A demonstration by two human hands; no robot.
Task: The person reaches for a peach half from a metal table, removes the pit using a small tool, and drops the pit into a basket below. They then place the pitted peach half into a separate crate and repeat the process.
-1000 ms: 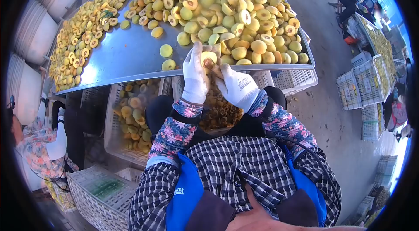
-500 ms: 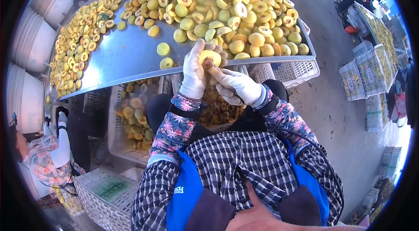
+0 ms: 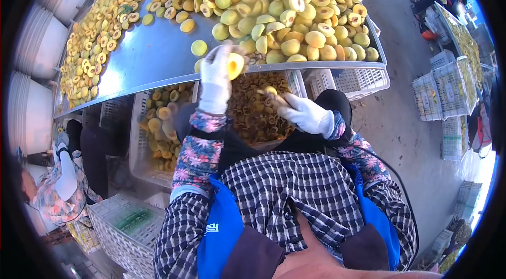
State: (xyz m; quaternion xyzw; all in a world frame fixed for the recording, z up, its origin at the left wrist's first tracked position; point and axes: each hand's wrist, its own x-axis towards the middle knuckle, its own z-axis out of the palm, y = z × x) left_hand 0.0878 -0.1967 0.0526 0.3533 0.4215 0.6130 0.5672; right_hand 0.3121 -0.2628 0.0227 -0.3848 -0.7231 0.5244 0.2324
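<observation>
1. Head view, left side: from my end I see the left hand [image 3: 215, 68] at the near edge of the metal bench [image 3: 153, 63], its grip pinching a yellow fruit half [image 3: 235, 66].
2. Head view, right side: the right hand [image 3: 303, 113] sits lower and apart, its grip pressed together on a small brownish-yellow piece [image 3: 270, 90]. Blur stops me telling whether a tool is there too.
3. Risks, as I judge them: moist flesh could let the fruit half slide out, and too hard a pinch could bruise it. A loosened right grip could drop the piece into the brown scraps [image 3: 253, 102] below. A bump might unsettle the heaped fruit [image 3: 284, 10].
4. Textures: white fabric gloves [image 3: 212, 94]; domed, yellow-green halves with dark hollows; curled, ragged scraps; a slotted plastic crate [image 3: 363, 81] under the bench.
</observation>
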